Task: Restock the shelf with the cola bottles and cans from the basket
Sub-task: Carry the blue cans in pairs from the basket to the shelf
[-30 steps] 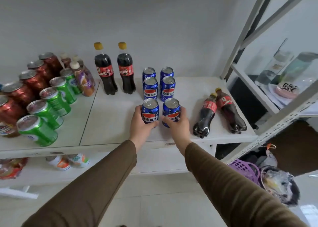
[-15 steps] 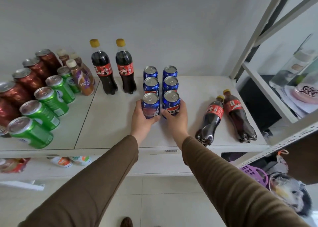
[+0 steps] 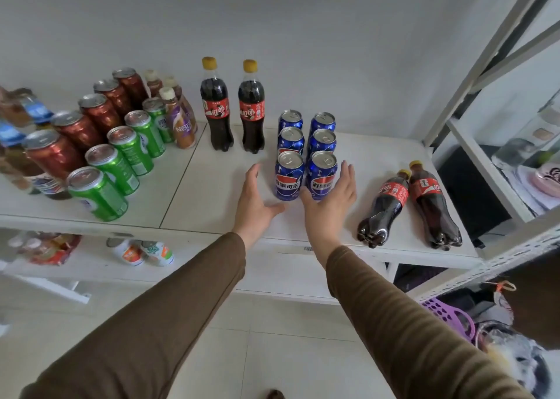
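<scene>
Cans (image 3: 305, 153), blue with silver tops, standing in two upright rows

The front blue cans (image 3: 289, 176) read "百事可乐"; a brown bottle (image 3: 181, 127) reads "NESC".

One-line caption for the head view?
Open left hand and right hand flank six upright blue cola cans; two cola bottles lie nearby.

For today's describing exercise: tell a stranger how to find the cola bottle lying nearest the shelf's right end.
Start at the white shelf with the six blue cans in two rows. Right of them, two cola bottles lie on their sides. Pick the right-hand cola bottle, nearest the metal upright; unlike the two standing bottles at the back, it lies flat.
</scene>
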`<state>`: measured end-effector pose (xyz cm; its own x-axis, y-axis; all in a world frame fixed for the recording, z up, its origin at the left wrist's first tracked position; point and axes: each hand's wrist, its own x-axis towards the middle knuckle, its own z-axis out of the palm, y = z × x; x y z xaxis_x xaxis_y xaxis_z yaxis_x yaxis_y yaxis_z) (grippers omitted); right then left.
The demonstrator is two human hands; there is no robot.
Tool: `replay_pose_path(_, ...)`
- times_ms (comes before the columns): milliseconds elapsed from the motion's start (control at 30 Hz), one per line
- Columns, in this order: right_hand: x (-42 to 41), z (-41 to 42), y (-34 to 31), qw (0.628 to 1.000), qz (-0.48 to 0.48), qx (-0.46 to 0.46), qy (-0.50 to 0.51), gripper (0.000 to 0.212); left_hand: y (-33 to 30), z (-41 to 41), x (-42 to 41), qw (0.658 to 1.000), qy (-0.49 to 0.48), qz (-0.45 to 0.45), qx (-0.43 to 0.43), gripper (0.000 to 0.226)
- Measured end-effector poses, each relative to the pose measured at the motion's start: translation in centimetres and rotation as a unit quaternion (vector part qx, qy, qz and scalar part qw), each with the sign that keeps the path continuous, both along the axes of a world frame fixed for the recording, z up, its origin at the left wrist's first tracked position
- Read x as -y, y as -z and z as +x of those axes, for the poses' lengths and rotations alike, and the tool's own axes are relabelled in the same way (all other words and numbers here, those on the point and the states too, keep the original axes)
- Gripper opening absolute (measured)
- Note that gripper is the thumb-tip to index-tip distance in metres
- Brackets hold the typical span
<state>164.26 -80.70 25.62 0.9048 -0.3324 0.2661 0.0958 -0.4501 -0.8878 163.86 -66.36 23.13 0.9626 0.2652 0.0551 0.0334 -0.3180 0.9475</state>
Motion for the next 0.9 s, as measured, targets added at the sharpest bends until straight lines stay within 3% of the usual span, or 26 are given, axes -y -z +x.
replay_pose_path(100, -2.7, -2.7, -1.0, 0.996, -0.056, 0.067, -0.033, 0.090, -0.9, -3.5, -2.3, 0.998, -0.029, 0.052, 0.026, 0.099)
replay_pose_path(267, -11.0, -8.7, -1.5, 0.978, -0.116, 0.075, -0.155, 0.078, -2.7, -12.4, -8.8, 0.984, -0.086, 0.141, 0.061, 0.092)
replay_pose_path(500, -26.0, -23.6, -1.1, 0.907, -0.180, 0.092, -0.369, 0.075, -3.3, -31.9, -22.3, 0.930, -0.227, 0.286, 0.046, 0.087)
replay_pose_path(700, -38.7, -44.9, -0.5, 0.801, -0.211, 0.107, -0.550, 0.078, -2.2, -57.3, -33.3, 0.842, -0.394, 0.352, -0.108, 0.091)
replay_pose_path(900, -47.7, -65.2, 0.2, 0.663, -0.236, 0.152, -0.694, 0.076, -2.3, -81.0, -37.4, 0.760, -0.526, 0.330, -0.192, 0.094)
